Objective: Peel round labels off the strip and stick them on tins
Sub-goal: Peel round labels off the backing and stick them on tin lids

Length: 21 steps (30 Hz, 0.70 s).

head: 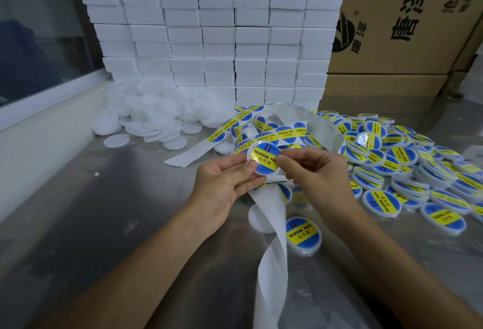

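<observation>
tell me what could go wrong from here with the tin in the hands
1. The label sits tilted on the tin; pressed down as it lies, it may set crooked or wrinkle.
2. The strip trails under both hands, left and right, and could snag.
3. The labelled pile looks loose; a nudge may slide tins off.

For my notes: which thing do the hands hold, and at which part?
One labelled tin: the left hand holds its left rim, the right hand its right rim.

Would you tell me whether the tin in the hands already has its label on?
On: the held tin shows a blue-and-yellow label across its face.
</observation>
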### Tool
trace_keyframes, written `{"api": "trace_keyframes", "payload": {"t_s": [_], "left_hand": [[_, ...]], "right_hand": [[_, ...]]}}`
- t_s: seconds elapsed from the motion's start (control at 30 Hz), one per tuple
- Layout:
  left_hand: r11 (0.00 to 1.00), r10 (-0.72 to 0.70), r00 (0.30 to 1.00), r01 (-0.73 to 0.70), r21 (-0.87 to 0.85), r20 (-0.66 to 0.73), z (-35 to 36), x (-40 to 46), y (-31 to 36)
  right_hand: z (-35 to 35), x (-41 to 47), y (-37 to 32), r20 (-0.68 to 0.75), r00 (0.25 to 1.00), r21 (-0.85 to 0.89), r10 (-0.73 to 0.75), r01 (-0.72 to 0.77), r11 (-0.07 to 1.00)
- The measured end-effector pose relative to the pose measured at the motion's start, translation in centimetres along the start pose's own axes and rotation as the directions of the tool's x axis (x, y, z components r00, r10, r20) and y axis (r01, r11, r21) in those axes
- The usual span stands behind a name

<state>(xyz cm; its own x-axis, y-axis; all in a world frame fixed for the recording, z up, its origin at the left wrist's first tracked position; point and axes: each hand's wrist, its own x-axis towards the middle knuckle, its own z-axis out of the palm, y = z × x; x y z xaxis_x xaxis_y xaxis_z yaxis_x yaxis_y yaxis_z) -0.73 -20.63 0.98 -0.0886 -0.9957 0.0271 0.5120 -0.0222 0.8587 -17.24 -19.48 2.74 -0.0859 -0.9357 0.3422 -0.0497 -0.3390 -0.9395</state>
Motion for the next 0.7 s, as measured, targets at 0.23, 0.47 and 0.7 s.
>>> {"api": "trace_keyframes", "payload": {"t_s": [0.23,0.47,0.7], "left_hand": [[0.999,0.008,1.000,-0.008,0.043,-0.004,0.1,-0.2,0.1],[0.990,0.052,0.998,-0.047,0.136,-0.032,0.3,-0.5,0.3],[0.985,0.090,0.996,-0.088,0.149,-0.005,1.1,-0.9,0.1]], "right_hand": [[-0.1,0.0,0.2,0.001,1.000,-0.015,-0.010,0.010,1.000],[-0.2,0.1,0.6,-0.011,0.997,-0.129,-0.072,0.070,0.989],[0.0,0.1,1.3,-0.087,0.961,-0.351,-0.263,0.217,0.911]]}}
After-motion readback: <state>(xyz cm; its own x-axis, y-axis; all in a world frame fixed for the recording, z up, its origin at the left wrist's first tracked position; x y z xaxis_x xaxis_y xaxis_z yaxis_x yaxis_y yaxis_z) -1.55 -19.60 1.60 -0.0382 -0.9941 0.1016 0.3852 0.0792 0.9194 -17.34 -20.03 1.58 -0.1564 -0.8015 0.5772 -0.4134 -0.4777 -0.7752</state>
